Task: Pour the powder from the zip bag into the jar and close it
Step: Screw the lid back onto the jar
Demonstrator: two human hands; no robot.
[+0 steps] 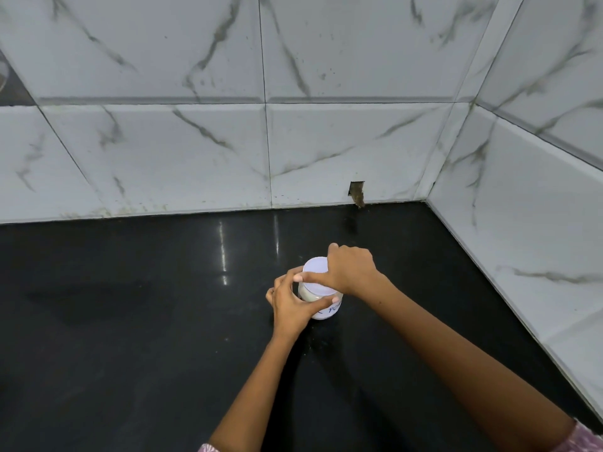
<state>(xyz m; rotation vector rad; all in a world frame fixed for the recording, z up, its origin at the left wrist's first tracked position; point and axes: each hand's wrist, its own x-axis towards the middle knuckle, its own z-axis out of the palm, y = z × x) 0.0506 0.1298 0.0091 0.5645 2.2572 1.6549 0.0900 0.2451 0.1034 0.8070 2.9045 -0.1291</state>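
Apparently I was near the end: the jar (321, 300) stood upright on the black worktop (130, 321), pale powder showing through its clear wall above a handwritten label, and the white lid (317, 276) already sat on its mouth. My left hand (288, 309) curled round the jar's body, its grip holding it steady, while my right hand (350, 270) gripped the lid's rim from above. No zip bag was in view, so I judged the pouring done. Whether the lid was fully tightened I could not tell; only that seemed left.
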